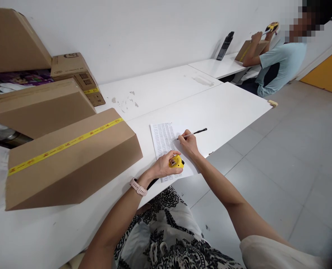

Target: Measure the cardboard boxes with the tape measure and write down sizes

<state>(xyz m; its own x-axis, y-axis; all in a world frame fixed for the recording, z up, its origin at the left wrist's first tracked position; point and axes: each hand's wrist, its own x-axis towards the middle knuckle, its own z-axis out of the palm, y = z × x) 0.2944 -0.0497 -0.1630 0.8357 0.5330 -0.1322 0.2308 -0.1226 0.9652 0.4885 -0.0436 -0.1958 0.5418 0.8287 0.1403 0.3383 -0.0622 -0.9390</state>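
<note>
My left hand [164, 166] is closed around a yellow tape measure [176, 161] and rests on a printed sheet of paper [163, 140] near the front edge of the white table [227, 108]. My right hand [188, 144] grips a black pen [195, 132] with its tip on the sheet's right side. A pink watch [138, 186] sits on my left wrist. A large cardboard box with a yellow tape strip [70, 160] lies just left of my left hand.
More cardboard boxes [39, 104] are stacked at the left against the wall. At the far right another person [280, 59] sits at a further table, holding a yellow tape measure [271, 27] over a box [250, 49]. Grey tiled floor [295, 157] lies to the right.
</note>
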